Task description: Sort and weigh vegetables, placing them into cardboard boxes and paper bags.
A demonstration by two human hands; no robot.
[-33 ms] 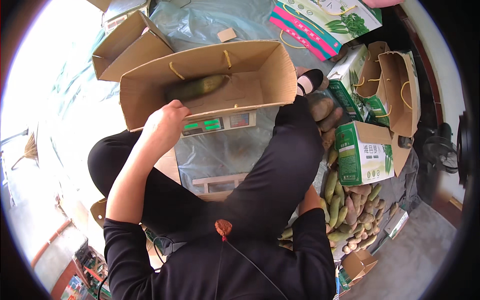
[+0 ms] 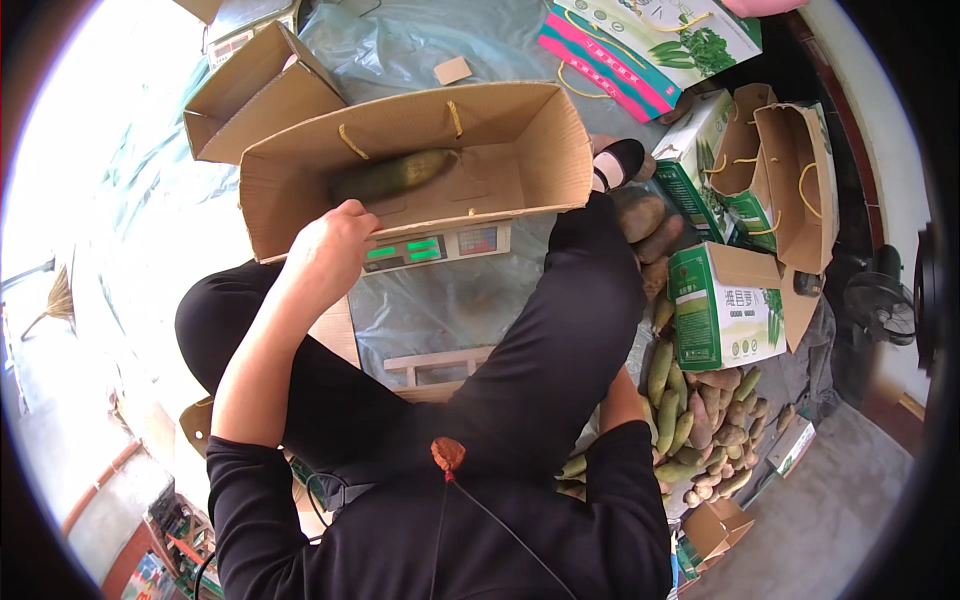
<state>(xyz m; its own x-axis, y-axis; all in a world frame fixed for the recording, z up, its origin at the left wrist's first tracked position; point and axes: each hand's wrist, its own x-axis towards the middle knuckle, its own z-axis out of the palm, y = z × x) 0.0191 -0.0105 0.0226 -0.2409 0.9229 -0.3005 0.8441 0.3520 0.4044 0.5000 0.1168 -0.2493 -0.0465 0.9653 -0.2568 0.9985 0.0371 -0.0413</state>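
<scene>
An open cardboard box [image 2: 280, 195] with yellow cord handles stands on a digital scale [image 2: 440, 247] with green lit digits. Inside it lies one long green radish [image 2: 395, 175]. My left hand [image 2: 335, 245] is closed on the box's near rim, left of its middle, fingers curled over the edge. Beside my right thigh, my right hand [image 2: 622, 400] reaches down near a heap of green radishes [image 2: 668, 400]. My leg hides its fingers, so whether it holds anything is unclear.
Reddish and brown root vegetables [image 2: 730, 425] lie mixed with the radishes. Printed boxes [image 2: 728, 310] and open cartons [image 2: 800, 190] stand at the right, near a black fan [image 2: 880, 300]. Another open box [image 2: 255, 95] is at the far left. Plastic sheeting [image 2: 400, 50] covers the floor.
</scene>
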